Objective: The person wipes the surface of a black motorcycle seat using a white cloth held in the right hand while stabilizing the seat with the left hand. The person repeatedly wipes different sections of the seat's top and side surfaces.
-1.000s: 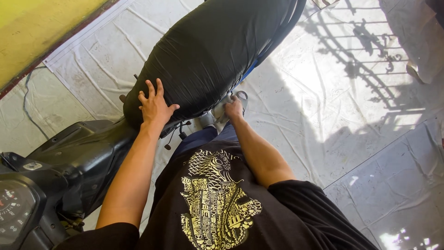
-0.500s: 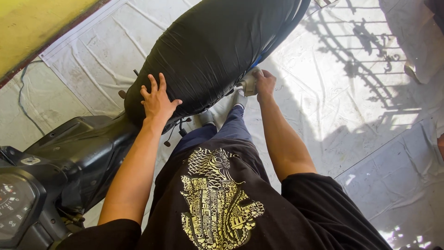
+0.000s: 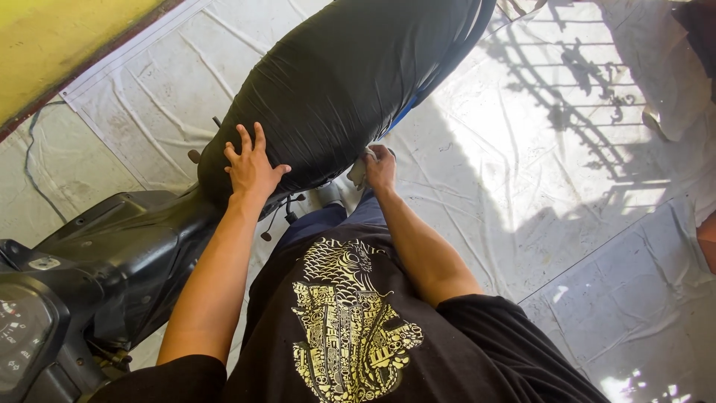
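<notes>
The left hand (image 3: 252,168) is lying flat, fingers spread, on the black motorcycle seat (image 3: 343,82). The right hand (image 3: 380,166) is pinching a pale cloth (image 3: 359,170) against the seat's lower edge.

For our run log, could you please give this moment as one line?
left hand: flat on black seat | right hand: holding pale cloth at seat's side edge | scooter on white floor sheet

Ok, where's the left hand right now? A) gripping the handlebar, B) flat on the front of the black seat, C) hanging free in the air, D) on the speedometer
B: the left hand lies palm down, fingers spread, on the front end of the black seat.
</notes>
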